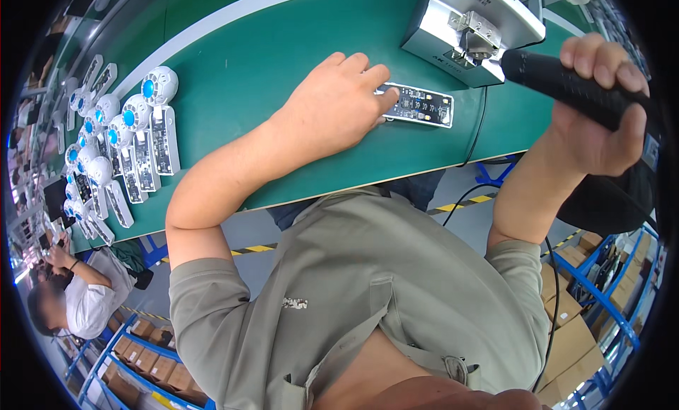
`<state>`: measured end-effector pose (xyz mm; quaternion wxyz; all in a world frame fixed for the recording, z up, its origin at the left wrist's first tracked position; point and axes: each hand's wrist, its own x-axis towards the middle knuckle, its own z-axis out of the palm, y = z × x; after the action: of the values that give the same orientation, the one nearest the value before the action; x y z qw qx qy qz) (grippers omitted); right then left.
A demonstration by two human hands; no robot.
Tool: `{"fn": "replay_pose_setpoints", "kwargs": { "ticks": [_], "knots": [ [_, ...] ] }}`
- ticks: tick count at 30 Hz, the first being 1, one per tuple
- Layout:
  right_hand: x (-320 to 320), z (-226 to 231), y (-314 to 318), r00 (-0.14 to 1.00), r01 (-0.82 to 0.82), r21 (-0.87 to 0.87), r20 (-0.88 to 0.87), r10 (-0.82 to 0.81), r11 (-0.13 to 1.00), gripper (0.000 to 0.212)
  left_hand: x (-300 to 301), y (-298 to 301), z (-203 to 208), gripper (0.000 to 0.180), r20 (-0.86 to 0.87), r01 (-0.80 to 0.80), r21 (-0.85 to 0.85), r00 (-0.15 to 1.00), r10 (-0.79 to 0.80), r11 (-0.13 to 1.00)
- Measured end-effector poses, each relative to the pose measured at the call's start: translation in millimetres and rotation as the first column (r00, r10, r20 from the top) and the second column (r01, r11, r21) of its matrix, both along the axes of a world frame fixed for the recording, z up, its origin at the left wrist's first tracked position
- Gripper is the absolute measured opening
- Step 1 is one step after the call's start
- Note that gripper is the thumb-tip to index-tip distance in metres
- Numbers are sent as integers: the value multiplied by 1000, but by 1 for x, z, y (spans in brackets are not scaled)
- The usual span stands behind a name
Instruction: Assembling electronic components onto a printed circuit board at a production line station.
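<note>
My left hand (341, 102) is closed round the left end of a white elongated housing with a black circuit board (424, 106) in it, lying flat on the green table mat. The part under my fingers is hidden. My right hand (601, 120) grips a black electric screwdriver (559, 81), raised above the table's right side. Its narrow end points toward a silver screw feeder (442, 45) at the back right. The screwdriver's tip is hard to make out against the feeder.
At the left stand several white devices with round, blue-centred heads (159, 86) and exposed boards. A black cable (483, 120) crosses the mat's front edge. Another person (92, 290) works farther left. Blue shelving with cardboard boxes (573, 339) stands behind me.
</note>
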<state>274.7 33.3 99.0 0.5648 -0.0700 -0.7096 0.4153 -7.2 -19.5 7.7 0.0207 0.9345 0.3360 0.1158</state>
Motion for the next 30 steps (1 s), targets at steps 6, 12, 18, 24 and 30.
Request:
{"fn": "replay_pose_setpoints", "kwargs": {
  "ticks": [6, 12, 18, 24, 30],
  "knots": [
    [-7, -13, 20, 995, -98, 22, 29, 97, 995, 40, 2, 0, 2, 27, -9, -1, -9, 1000, 1, 1000],
    [-20, -11, 12, 956, -290, -189, -9, 294, 938, 42, -2, 2, -2, 26, -17, -30, -19, 999, 30, 999],
    [-45, -30, -14, 958, -280, -206, 4, 287, 938, 43, 1, 3, -1, 25, -57, -21, 3, 998, 21, 1000],
    [-67, -47, -17, 964, -264, -207, -61, 257, 942, 40, 0, 2, -4, 25, -31, -18, 11, 999, 19, 1000],
    [-70, -52, -18, 967, -250, -194, -13, 253, 949, 35, 1, 3, -3, 26, -11, -5, -4, 1000, 5, 1000]
  ]
}}
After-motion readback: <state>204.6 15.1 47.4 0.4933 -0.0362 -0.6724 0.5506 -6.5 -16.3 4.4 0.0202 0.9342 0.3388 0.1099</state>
